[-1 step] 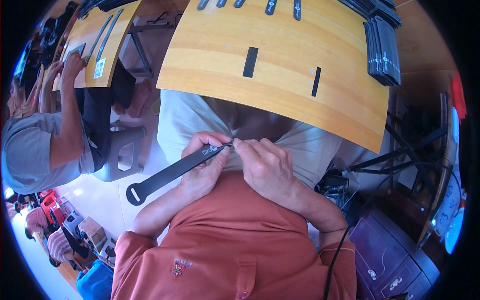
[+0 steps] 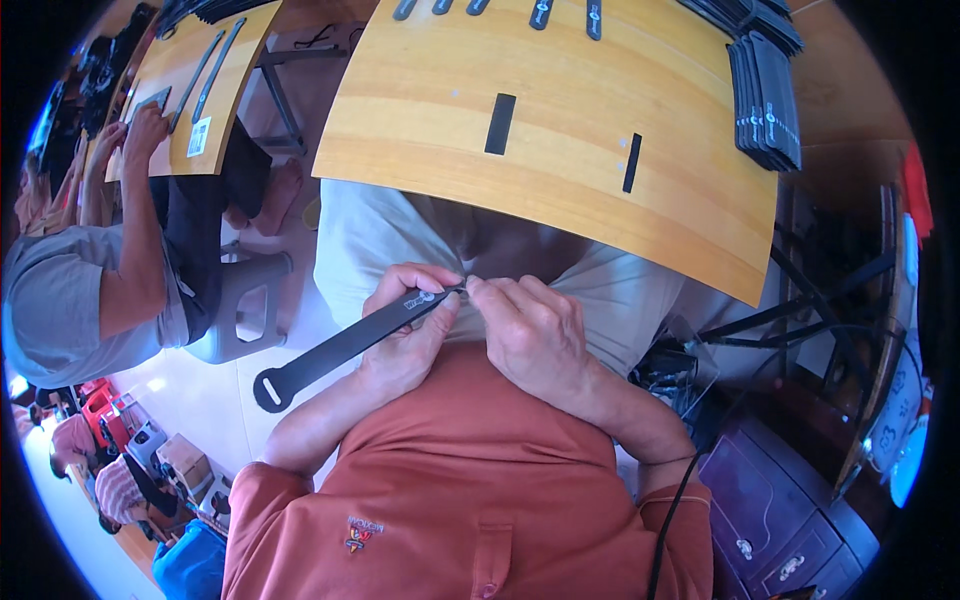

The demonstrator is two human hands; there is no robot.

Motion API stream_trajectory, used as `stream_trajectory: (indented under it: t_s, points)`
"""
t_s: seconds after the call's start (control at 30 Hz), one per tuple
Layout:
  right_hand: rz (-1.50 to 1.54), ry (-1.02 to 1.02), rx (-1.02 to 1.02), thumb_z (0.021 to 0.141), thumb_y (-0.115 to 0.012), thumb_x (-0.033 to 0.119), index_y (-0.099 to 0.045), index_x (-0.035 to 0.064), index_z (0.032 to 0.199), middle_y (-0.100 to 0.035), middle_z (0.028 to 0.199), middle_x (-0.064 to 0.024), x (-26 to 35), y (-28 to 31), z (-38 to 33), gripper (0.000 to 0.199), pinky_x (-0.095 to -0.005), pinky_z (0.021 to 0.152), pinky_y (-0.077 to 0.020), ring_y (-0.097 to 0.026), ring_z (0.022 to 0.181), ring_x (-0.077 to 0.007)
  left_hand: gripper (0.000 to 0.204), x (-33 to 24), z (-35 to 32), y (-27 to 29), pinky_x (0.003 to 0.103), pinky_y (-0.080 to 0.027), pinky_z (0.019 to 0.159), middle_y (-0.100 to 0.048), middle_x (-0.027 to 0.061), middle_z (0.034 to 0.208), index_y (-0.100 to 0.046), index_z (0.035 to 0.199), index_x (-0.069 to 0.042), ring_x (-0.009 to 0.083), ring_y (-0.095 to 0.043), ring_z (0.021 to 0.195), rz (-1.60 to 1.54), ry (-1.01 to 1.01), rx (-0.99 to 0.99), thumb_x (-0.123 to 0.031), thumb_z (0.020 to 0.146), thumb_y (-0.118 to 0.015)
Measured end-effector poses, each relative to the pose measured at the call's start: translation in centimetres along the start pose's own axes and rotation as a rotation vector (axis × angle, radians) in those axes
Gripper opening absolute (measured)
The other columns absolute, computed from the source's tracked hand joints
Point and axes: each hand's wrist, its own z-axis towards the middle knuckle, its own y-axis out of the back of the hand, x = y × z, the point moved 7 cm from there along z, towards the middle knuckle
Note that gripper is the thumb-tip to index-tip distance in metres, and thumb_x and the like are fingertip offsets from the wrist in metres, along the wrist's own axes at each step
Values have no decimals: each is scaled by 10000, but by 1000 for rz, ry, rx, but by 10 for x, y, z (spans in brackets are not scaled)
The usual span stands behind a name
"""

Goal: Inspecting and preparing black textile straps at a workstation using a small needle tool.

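Note:
A flat black strap [image 2: 345, 342] with pale print and a rounded, slotted end slants across my lap, that slotted end hanging free to the lower left. My left hand [image 2: 412, 335] is closed on its upper part, thumb on top and fingers behind. At the tip of the strap, my right hand [image 2: 535, 325] pinches with thumb and forefinger, close against my left fingertips. The pinched tip itself is mostly hidden by the fingers. Both hands are above my lap, just short of the table edge.
On the wooden table [image 2: 420, 130] ahead lie a wide black strip [image 2: 501, 124] and a narrow black strip [image 2: 633, 163]. Several straps line its far edge; a strap stack [image 2: 765, 105] sits at the right corner. A co-worker [image 2: 75, 290] sits at another table on the left. Purple drawers [image 2: 770, 510] stand lower right.

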Motion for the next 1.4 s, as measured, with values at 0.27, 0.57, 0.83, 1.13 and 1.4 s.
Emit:
stream_trajectory:
  t_s: [0.27,0.57,0.83,1.13,1.4]
  points:
    - [-70,20,-27,687,-659,-24,-680,-5,993,-684,850,-82,3,7,3,307,-326,545,-523,-608,646,-204,272,-13,4,-5,284,-521,753,-663,129,1000,-502,980,-38,164,-651,866,254,-165,-19,90,834,-692]
    - [208,29,-134,736,-680,-45,-684,-1,964,-697,811,-101,-16,0,0,232,-347,531,-521,-622,610,-224,201,-5,5,-5,269,-504,846,-605,118,1063,-502,1000,-49,141,-582,957,-26,-22,50,51,897,-642]
    - [422,12,-173,746,-705,-81,-686,12,942,-703,791,-107,-28,-6,-3,218,-348,525,-516,-634,606,-234,163,9,8,-4,295,-545,831,-631,109,1075,-516,999,-48,154,-614,988,-391,202,88,-8,920,-653]
    - [271,51,-213,730,-686,-69,-677,29,996,-697,789,-89,-21,1,-3,284,-341,509,-506,-628,600,-226,183,15,9,-3,300,-568,813,-623,125,1116,-545,1067,-35,153,-627,949,-418,264,-77,16,921,-642]
    - [179,-31,-165,737,-673,-41,-669,17,1046,-693,795,-89,-17,3,-3,315,-348,516,-512,-623,596,-230,174,7,5,-3,277,-527,813,-631,121,1109,-580,1043,-8,148,-625,939,-59,43,-53,26,900,-673]
